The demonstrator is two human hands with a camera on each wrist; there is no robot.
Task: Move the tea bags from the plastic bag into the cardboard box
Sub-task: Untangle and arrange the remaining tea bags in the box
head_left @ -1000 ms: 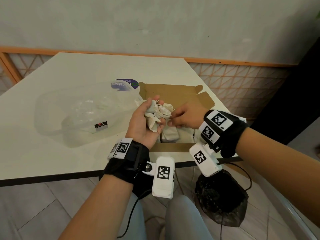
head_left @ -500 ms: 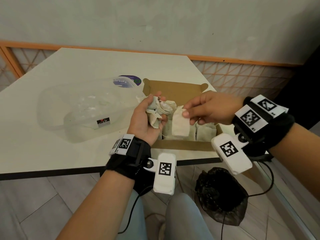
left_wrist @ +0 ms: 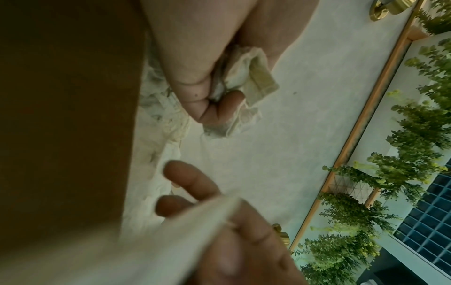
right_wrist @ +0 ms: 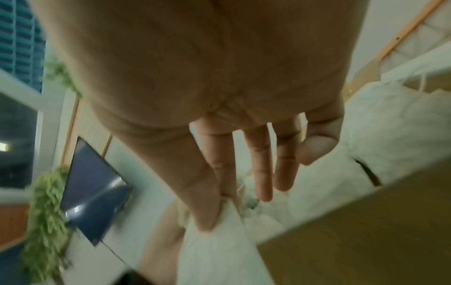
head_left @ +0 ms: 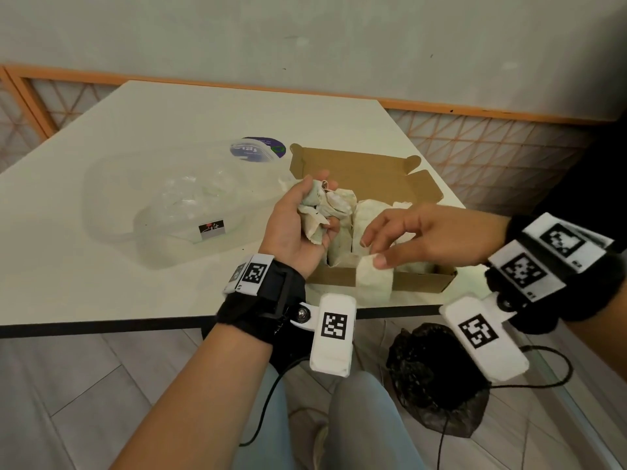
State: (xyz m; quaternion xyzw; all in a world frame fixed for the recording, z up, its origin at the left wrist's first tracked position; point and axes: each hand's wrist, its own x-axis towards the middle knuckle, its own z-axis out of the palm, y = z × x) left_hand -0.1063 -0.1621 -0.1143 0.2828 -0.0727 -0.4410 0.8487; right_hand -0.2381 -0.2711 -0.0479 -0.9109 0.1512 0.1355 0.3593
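My left hand (head_left: 298,222) grips a crumpled bunch of pale tea bags (head_left: 325,212) above the left end of the open cardboard box (head_left: 369,171); the same bunch (left_wrist: 246,77) shows between its curled fingers in the left wrist view. My right hand (head_left: 417,239) pinches one flat tea bag (head_left: 375,283) by its top between thumb and forefinger. That bag hangs in front of the box's near wall; the pinched bag (right_wrist: 219,250) also shows in the right wrist view. Several tea bags (head_left: 369,225) lie inside the box. The clear plastic bag (head_left: 176,205) lies flat on the table, left of the box.
The white table (head_left: 101,283) ends at a dark front edge just below both wrists. A round purple label (head_left: 261,149) shows at the plastic bag's far end. A black bag (head_left: 437,381) sits on the floor under the table's right corner.
My right hand drew one tea bag out of the left hand's bunch and carried it right and down to the box's near wall. The left hand stayed in place.
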